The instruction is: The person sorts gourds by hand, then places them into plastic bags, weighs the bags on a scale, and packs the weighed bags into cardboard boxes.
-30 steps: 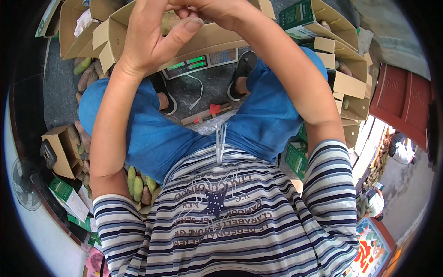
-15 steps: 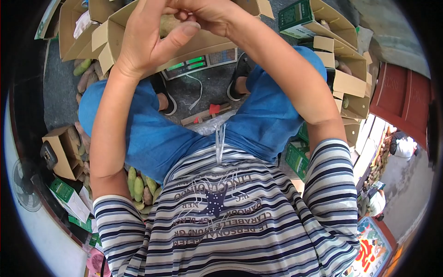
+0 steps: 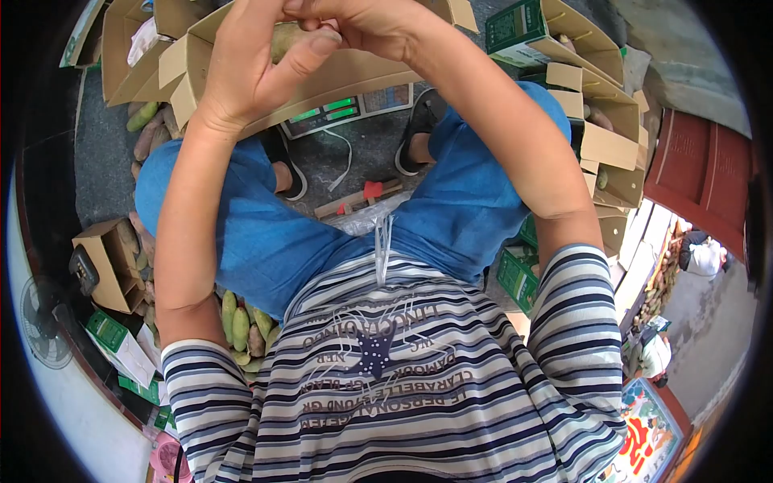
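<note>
Top edge crops my left hand and right hand; can't tell either grip. I count one part-hidden tuber between them, in one box overlapping one scale.

left hand + right hand: close together over open box | grasp: unclear | root: in box | scale: at box's near side, display green

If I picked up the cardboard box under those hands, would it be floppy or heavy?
The cardboard box would probably stay stiff, since its long wall looks straight. A flap sticks out, so that might bend. A vegetable shows inside, so it may feel heavy.
</note>
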Demonstrator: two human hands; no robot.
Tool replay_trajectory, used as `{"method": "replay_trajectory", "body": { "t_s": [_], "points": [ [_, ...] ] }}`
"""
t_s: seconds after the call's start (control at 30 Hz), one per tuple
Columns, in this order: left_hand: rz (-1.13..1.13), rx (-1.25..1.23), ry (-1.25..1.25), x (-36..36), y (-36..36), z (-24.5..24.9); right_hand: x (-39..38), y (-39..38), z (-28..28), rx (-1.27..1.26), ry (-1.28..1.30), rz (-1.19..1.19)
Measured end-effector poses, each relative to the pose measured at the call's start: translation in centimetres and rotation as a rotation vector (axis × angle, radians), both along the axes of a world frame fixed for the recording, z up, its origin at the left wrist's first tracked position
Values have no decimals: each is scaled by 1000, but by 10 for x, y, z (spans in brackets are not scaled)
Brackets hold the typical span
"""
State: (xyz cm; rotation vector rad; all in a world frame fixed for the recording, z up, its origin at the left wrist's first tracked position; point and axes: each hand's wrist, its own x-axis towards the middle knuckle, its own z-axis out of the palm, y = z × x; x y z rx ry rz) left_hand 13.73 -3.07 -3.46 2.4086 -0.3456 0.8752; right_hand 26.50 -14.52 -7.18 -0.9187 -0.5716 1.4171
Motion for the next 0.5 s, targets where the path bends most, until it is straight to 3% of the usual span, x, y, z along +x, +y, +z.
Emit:
{"method": "replay_trajectory", "body": {
  "t_s": [0.13, 0.33, 0.5],
  "points": [
    [-15, -81, 41, 1, -8, -2, -8, 1, 4, -80, -259, -108],
    [-26, -69, 36, 5, -7, 3, -3, -4, 18, -70, -308, -109],
    [-31, -452, 125, 2, -19, 8, 10, -9, 14, 32, -375, -29]
  ]
}}
